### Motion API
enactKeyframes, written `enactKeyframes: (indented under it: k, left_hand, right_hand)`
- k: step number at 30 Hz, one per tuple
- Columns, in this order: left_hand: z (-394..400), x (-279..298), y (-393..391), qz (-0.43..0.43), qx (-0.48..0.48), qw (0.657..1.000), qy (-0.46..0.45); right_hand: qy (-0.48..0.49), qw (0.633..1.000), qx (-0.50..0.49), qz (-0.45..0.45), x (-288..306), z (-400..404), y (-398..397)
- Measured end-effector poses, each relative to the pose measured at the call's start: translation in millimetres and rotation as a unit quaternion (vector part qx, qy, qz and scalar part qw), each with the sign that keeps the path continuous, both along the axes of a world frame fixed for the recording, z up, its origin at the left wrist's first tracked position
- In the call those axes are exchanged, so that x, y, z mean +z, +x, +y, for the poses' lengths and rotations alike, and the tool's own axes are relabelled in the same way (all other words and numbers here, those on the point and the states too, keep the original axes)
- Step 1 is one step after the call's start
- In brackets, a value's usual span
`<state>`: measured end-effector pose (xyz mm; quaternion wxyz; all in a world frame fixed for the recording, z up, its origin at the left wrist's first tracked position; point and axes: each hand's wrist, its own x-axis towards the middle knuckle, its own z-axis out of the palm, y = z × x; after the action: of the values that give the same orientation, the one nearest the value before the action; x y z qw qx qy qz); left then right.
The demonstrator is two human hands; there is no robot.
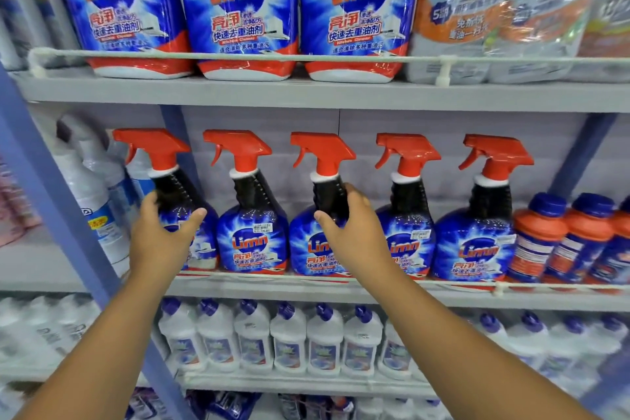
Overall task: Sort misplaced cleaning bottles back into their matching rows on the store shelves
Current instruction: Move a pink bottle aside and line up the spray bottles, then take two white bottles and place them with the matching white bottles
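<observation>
Here my right hand [354,228] is wrapped around the dark neck of the third spray bottle [320,215] in the middle-shelf row, thumb on the near side and fingers curling behind, just under its red trigger head. That bottle stands on the middle shelf [443,297] among five alike, all blue with red triggers pointing left. My left hand [163,235] is on the first spray bottle [177,194] at the left end of the same row, thumb spread out to the right across its shoulder, fingers reaching round the far side of its neck; I cannot tell how firmly it grips. Between my hands stands the second spray bottle [250,211], untouched. Left of the row, white bottles [95,194] lean behind the blue upright post [61,215]. Right of the row are orange bottles with blue caps [542,235]. On the shelf above sit big blue refill jugs [238,10] behind a thin white rail [272,57], with clear wrapped packs [494,10] beside them. Below, a row of white bottles with purple caps [289,337] fills the lower shelf
</observation>
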<state>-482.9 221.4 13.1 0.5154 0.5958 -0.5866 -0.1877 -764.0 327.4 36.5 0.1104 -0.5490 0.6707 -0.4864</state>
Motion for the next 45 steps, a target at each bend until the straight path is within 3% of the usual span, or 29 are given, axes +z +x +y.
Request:
enactKeyframes:
  k: [4,8,12,21,25,33,45]
  left_hand:
    - [7,-22,6,-0.025,-0.004,1.000,-0.015]
    - [34,-28,8,0.040,-0.007,0.999,0.003]
    - [71,-20,28,0.148,-0.042,0.985,0.079]
    - [97,-22,165,0.193,0.041,0.972,0.130]
    - [92,-37,234,0.214,0.022,0.962,0.170]
    - [58,-47,411,0.234,-0.005,0.946,0.226]
    - [-46,-37,525,0.200,-0.004,0.962,0.188]
  right_hand:
    - [-0.027,0.999,-0.030,0.016,-9,19,10]
    - [-0.090,0.993,-0.060,0.043,-19,37,42]
    - [-0.062,0.996,0.057,-0.020,-31,27,93]
    - [0.105,0.951,0.235,-0.173,-63,-15,224]
    - [0.152,0.937,0.253,-0.185,-75,-27,296]
    - [0.137,0.938,0.213,-0.238,-82,-71,454]
    - [0.133,0.943,0.205,-0.228,-71,-174,554]
